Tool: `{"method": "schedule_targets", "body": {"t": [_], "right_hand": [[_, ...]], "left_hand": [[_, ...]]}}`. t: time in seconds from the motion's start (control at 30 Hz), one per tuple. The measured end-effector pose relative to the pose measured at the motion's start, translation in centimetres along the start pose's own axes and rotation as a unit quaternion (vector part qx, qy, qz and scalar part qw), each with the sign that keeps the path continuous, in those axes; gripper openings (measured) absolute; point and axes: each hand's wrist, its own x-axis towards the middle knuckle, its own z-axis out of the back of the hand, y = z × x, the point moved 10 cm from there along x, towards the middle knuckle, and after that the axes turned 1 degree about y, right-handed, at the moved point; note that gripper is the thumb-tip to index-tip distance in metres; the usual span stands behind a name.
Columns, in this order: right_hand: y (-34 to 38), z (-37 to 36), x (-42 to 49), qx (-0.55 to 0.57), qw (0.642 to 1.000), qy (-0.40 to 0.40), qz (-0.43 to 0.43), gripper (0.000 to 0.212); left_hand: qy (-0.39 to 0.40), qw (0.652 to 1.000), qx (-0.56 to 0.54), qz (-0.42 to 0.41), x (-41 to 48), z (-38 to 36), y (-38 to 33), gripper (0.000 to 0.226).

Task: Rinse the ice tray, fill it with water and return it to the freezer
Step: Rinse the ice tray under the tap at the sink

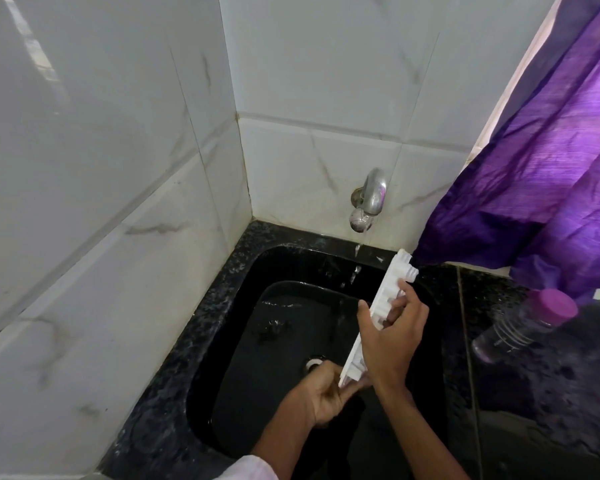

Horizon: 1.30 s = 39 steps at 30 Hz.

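The white ice tray [378, 313] is tilting on edge over the black sink [222, 341]. The right hand [392, 337] is clamping its middle; the left hand [323, 393], just below, is pinching its lower end. Beyond the right hand, the tap [369, 199] is trickling water beside the tray's upper end. Wet plastic could slip and drop into the basin.

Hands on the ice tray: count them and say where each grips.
2. The left hand grips the near, lower end of the ice tray; the right hand grips its middle, over the sink.
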Motion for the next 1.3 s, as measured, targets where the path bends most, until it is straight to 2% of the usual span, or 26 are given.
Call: {"method": "schedule_targets", "body": {"t": [0.1,0.2,0.3,0.43,0.53,0.63,0.7,0.8,1.0,1.17,1.3], "right_hand": [[0.4,0.1,0.3,-0.008,1.0,0.006,0.02,0.07],[-0.3,0.6,0.9,0.003,1.0,-0.005,0.005,0.067],[-1.9,1.6,1.6,0.02,0.998,-0.035,-0.047,0.06],[-5.2,2.0,2.0,0.058,0.987,-0.055,-0.136,0.056],[-8.2,1.0,2.0,0.122,0.964,-0.061,-0.229,0.057],[-10.6,-1.3,2.0,0.209,0.919,-0.041,-0.332,0.058],[-11.0,-2.8,2.3,0.239,0.9,-0.02,-0.365,0.061],[-10.8,-4.4,3.1,0.234,0.899,0.002,-0.369,0.07],[-10.8,-7.0,3.6,0.211,0.905,0.036,-0.369,0.08],[-10.9,-7.7,3.5,0.176,0.912,0.031,-0.369,0.082],[-10.6,-7.6,3.3,0.169,0.908,0.007,-0.383,0.093]], "left_hand": [[0.016,1.0,0.014,0.021,-0.3,-0.5,0.3,0.037],[0.012,1.0,0.018,-0.009,-0.6,-0.7,-0.7,0.033],[-0.036,0.993,0.047,-0.103,-0.4,-0.3,-3.6,0.025],[-0.108,0.951,0.17,-0.235,-0.7,-0.3,-8.5,0.015],[-0.125,0.923,0.227,-0.285,-0.7,-1.2,-11.0,0.01],[-0.149,0.893,0.28,-0.32,-0.3,-1.9,-12.7,0.006],[-0.164,0.875,0.303,-0.34,-0.2,-2.2,-13.6,0.006],[-0.183,0.864,0.302,-0.359,-0.1,-1.9,-14.4,0.007],[-0.204,0.866,0.263,-0.374,-0.7,-0.1,-14.9,0.009],[-0.199,0.862,0.27,-0.381,-1.4,0.0,-15.2,0.009],[-0.185,0.858,0.283,-0.387,-1.6,-0.3,-15.0,0.01]]}}
